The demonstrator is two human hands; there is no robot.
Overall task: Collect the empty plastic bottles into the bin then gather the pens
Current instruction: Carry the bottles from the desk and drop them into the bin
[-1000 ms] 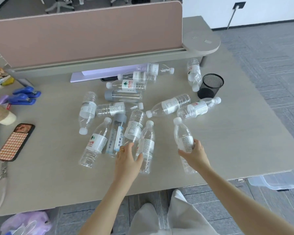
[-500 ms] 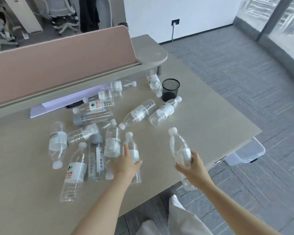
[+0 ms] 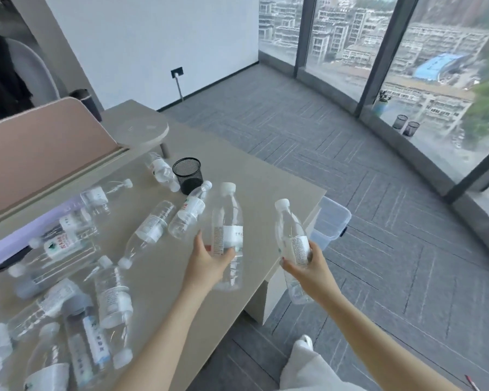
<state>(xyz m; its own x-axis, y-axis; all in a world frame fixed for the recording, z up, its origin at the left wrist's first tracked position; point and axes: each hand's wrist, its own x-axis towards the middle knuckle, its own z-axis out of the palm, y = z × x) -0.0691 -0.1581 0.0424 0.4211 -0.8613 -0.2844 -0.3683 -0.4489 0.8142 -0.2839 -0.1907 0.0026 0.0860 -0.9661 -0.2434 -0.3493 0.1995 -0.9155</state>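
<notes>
Each hand grips one clear bottle with a white cap: left hand (image 3: 209, 262), left bottle (image 3: 227, 221); right hand (image 3: 311, 266), right bottle (image 3: 290, 235), past the bench (image 3: 246, 176) edge.

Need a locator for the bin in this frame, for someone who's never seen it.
Start at the beige desk and follow its far right corner down to the grey carpet. The translucent plastic bin sits there, partly tucked under the desk edge. It is the only box-shaped container; the black mesh cup is round and on the desk.
</notes>
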